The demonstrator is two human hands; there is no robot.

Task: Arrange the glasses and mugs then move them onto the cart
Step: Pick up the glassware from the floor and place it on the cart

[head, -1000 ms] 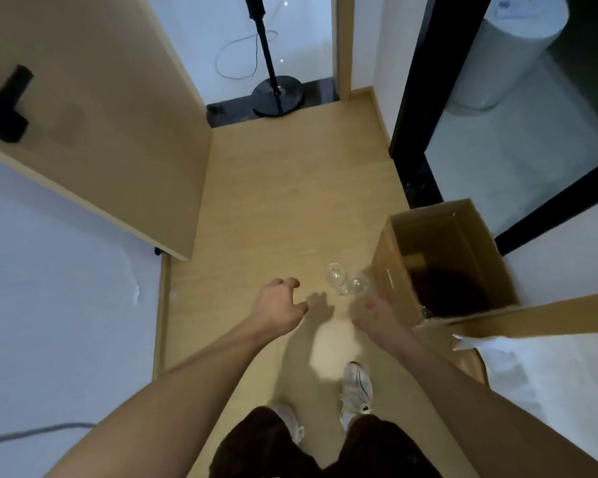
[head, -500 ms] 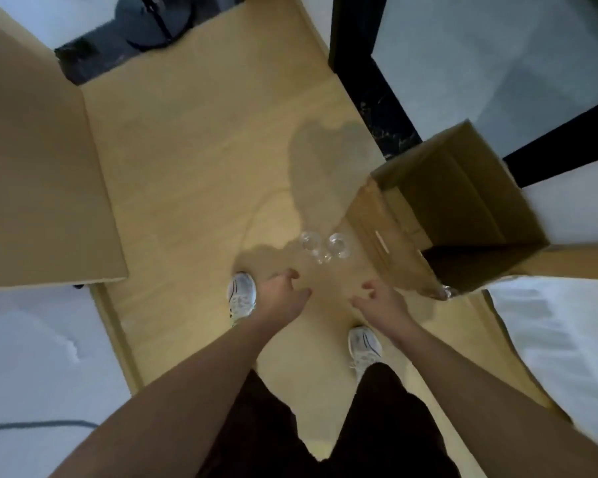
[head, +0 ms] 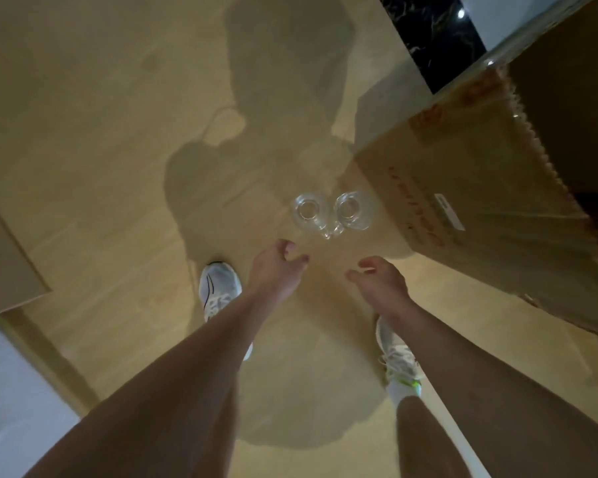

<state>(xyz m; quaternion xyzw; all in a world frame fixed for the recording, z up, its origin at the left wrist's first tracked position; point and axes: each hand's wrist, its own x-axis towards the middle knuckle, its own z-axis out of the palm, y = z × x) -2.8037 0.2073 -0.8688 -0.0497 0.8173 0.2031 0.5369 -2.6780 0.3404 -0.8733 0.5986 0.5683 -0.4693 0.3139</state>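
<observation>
Two clear glasses stand side by side on the wooden floor, the left glass [head: 307,212] and the right glass [head: 353,209], right next to a cardboard box. My left hand [head: 276,267] hovers just below the left glass, fingers loosely curled and holding nothing. Over to the right, my right hand [head: 380,281] hangs below the right glass, also loosely curled and holding nothing. Neither hand touches a glass.
A large open cardboard box [head: 469,188] stands at the right, close against the glasses. My two white shoes [head: 218,291] [head: 399,360] are planted on the wooden floor [head: 101,150]. A wooden panel [head: 4,263] juts in at the left edge.
My view has dropped closer to the floor and the glasses now appear larger. Both hands have stayed just short of the glasses, still holding nothing.
</observation>
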